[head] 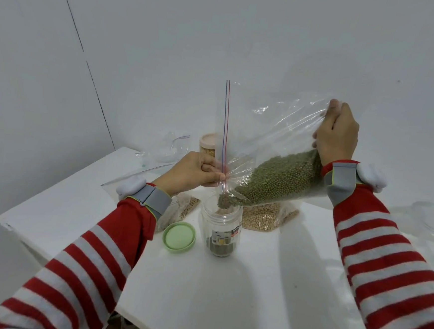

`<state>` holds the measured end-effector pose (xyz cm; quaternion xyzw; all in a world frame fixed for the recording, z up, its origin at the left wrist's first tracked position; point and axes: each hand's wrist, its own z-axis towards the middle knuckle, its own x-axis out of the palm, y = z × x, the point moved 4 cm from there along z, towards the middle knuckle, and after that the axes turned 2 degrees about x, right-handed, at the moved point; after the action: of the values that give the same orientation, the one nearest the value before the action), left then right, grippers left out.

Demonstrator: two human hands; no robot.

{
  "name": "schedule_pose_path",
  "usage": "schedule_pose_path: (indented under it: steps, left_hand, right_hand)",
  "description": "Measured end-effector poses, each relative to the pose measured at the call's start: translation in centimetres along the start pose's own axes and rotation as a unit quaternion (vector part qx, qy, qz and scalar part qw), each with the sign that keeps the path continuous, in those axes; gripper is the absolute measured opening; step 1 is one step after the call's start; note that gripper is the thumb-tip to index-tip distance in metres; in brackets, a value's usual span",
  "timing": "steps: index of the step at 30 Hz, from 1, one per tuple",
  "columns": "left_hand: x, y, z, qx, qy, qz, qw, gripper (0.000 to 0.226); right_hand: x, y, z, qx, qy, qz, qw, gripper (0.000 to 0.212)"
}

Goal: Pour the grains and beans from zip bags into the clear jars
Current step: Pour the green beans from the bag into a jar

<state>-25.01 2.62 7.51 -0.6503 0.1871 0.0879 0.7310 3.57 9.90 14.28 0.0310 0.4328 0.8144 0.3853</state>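
A clear zip bag [273, 132] of green beans [282, 180] hangs tilted over an open clear jar [220, 224] on the white table [226, 295]. My left hand [197, 173] pinches the bag's zip edge just above the jar mouth. My right hand [336, 134] grips the raised bottom corner of the bag. Green beans stream from the low corner into the jar, whose bottom holds a layer of them. The jar's green lid [179, 236] lies to its left.
Two bags of tan beans [263, 217] [185, 208] lie behind the jar. A filled jar with a pink lid [208, 145] stands at the back, with empty zip bags [165, 150] near it. More clear plastic [429, 222] lies at the right. The table's left edge is close.
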Motion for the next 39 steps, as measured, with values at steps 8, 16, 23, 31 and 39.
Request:
schedule_pose_path:
  steps: [8,16,23,31,39]
  left_hand:
    - [0.0,-0.1,0.0,0.004,-0.002,-0.003,1.000,0.019]
    - [-0.2,0.2,-0.1,0.001,-0.009,-0.001,1.000,0.026]
    - [-0.3,0.1,-0.2,0.005,-0.015,-0.016,1.000,0.023]
    - [-0.4,0.2,-0.1,0.003,-0.013,-0.016,1.000,0.020]
    - [-0.4,0.2,-0.1,0.000,-0.018,-0.014,1.000,0.024]
  right_hand:
    - [-0.2,0.6,-0.1,0.004,0.003,0.001,1.000,0.041]
    - [-0.2,1.3,0.0,-0.004,0.004,0.012,1.000,0.039]
    - [-0.4,2.0,0.1,-0.011,0.002,0.020,1.000,0.038]
    - [-0.6,2.5,0.1,-0.011,0.001,0.023,1.000,0.039]
    - [-0.7,2.6,0.0,-0.011,-0.002,0.020,1.000,0.041]
